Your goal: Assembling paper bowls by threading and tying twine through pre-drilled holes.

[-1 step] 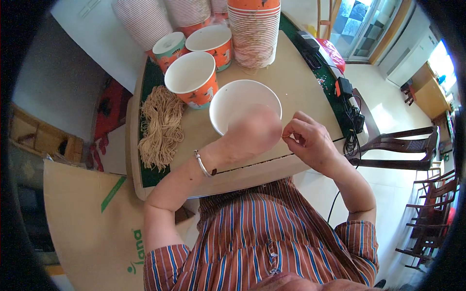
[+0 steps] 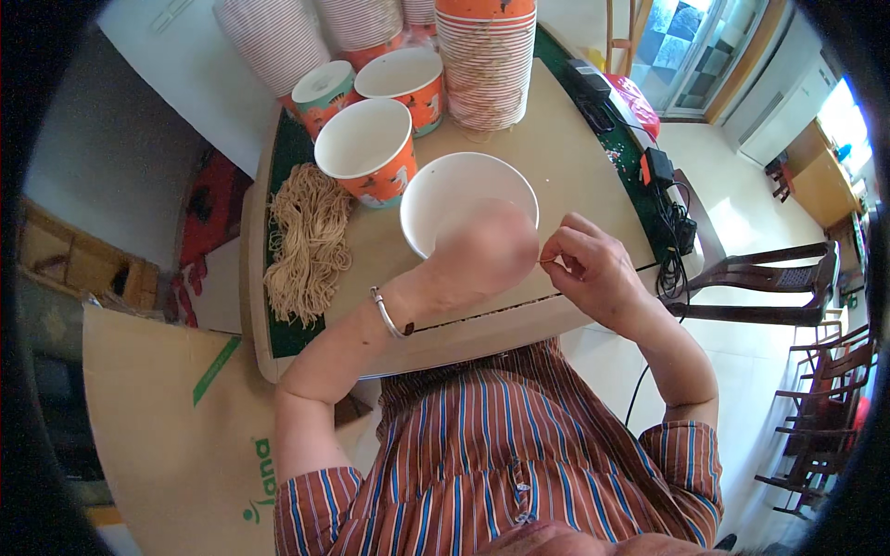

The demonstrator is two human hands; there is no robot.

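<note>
The bench (image 2: pixel 575 176) is big & tan, w/ a green edge. Tall stacks of paper cups (image 2: pixel 484 56) stand at the back. A heap of dry noodles (image 2: pixel 306 241) lies on my left, near an orange cup (image 2: pixel 368 148). The white bowl (image 2: pixel 454 190) sits in the middle, right under my left hand (image 2: pixel 482 252). That hand is blurry, can't tell if its fingers are apart. My right hand (image 2: pixel 593 269) is beside the bowl, fingers (image 2: pixel 554 258) pinched on a thin noodle strand (image 2: pixel 541 261). Pale floor & dark chairs on the right.
</note>
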